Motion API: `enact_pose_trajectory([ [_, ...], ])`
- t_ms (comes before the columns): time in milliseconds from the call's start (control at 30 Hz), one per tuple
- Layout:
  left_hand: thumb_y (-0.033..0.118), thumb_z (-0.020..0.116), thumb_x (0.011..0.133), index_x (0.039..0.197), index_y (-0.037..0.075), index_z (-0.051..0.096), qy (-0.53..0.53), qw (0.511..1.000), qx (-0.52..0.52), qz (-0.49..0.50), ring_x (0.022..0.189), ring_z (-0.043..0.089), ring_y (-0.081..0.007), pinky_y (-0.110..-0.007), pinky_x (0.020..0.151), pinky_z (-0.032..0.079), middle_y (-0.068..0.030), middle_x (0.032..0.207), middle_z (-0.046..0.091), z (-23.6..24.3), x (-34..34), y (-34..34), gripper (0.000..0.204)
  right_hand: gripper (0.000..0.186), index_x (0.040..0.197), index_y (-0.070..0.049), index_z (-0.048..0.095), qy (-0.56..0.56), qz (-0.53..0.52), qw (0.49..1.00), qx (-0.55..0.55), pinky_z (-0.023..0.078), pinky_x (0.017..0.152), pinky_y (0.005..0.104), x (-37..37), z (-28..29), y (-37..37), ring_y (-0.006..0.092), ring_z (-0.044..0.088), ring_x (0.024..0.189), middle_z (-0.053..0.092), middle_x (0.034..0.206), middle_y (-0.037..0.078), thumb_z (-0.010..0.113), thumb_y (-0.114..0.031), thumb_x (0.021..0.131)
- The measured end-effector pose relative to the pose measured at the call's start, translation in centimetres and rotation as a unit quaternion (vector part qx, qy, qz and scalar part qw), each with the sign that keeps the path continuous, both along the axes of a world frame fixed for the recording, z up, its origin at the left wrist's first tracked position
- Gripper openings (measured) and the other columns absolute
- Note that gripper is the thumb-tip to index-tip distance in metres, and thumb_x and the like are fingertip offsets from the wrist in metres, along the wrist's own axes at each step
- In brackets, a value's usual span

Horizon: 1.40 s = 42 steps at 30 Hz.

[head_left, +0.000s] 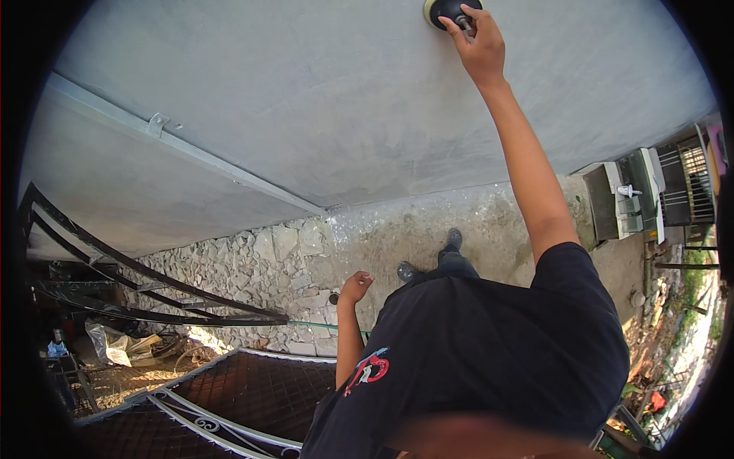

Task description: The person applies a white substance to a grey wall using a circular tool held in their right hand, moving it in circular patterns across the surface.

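Observation:
My right hand (pixel 483 52) reaches up and forward with the arm stretched out. Its thumb and fingers grip a round black backing pad (pixel 451 11) with a pale yellow rim and a metal stud in its middle. The pad lies against the grey wall (pixel 321 92), close to the upper picture edge; its face toward the wall is hidden. Low at my side hangs my left hand (pixel 356 288), fingers loosely curled in, with nothing visible in them. It is apart from the wall, above the paving by my feet.
A metal strip (pixel 199 153) runs along the wall at left. Curved black metal bars (pixel 153 275) and a dark lattice panel with a white scrolled frame (pixel 252 386) stand at my left. Broken stones (pixel 245 256) cover part of the ground. A grey basin with a tap (pixel 612 200) is at right.

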<state>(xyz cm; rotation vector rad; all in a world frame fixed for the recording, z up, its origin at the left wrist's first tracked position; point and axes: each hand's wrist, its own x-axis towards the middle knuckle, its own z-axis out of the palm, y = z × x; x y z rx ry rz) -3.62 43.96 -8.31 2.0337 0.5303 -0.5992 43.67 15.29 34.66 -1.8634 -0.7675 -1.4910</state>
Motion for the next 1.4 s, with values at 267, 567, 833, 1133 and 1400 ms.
enact_pose_trajectory([
  [267,0.048,0.072,0.091,0.120,0.004,0.068,-0.010,1.000,0.007,0.018,0.103,0.071,-0.0348,-0.041,0.089,0.054,-0.0193,0.106,0.075,-0.1,-0.4,-0.4,0.053,0.036,0.113,-0.003,0.059,0.066,0.016,0.997,0.038,0.050,0.062,0.0325,-0.2,-2.0,1.0,0.0192,0.057,0.068,0.058,0.077,0.008,0.081,-0.017,0.088],
  [567,0.049,0.070,0.092,0.120,0.003,0.067,-0.043,0.999,0.027,0.003,0.102,0.071,-0.0361,-0.041,0.089,0.054,-0.0203,0.105,0.074,1.0,-0.6,-2.0,0.054,0.037,0.115,-0.006,0.062,0.082,0.023,0.989,0.120,0.047,0.061,0.0277,-0.4,-2.5,2.1,0.0143,0.052,0.066,0.059,0.080,0.004,0.083,-0.023,0.088],
  [833,0.048,0.071,0.092,0.120,0.002,0.067,-0.057,0.998,0.018,0.035,0.102,0.071,-0.0364,-0.041,0.089,0.054,-0.0210,0.105,0.074,1.9,-1.5,-2.1,0.054,0.039,0.116,-0.007,0.062,0.085,0.054,0.982,0.159,0.046,0.060,0.0278,-0.9,-1.0,3.2,0.0138,0.051,0.066,0.058,0.080,0.003,0.083,-0.022,0.087],
  [1133,0.046,0.072,0.092,0.120,0.001,0.067,-0.061,0.997,0.023,0.036,0.102,0.071,-0.0361,-0.041,0.089,0.054,-0.0218,0.105,0.074,2.2,-1.7,-1.2,0.054,0.036,0.115,-0.005,0.058,0.106,0.047,0.986,0.122,0.046,0.061,0.0302,-1.7,1.2,3.0,0.0153,0.049,0.066,0.057,0.082,0.006,0.080,-0.016,0.090],
  [1400,0.044,0.072,0.092,0.120,0.002,0.067,-0.087,0.996,0.016,0.024,0.101,0.071,-0.0358,-0.041,0.088,0.054,-0.0208,0.104,0.074,3.6,-0.1,-1.0,0.051,0.034,0.115,-0.006,0.059,0.067,0.079,0.993,-0.052,0.047,0.065,0.0316,-2.9,0.0,5.1,0.0179,0.052,0.068,0.058,0.083,0.007,0.080,-0.018,0.090],
])
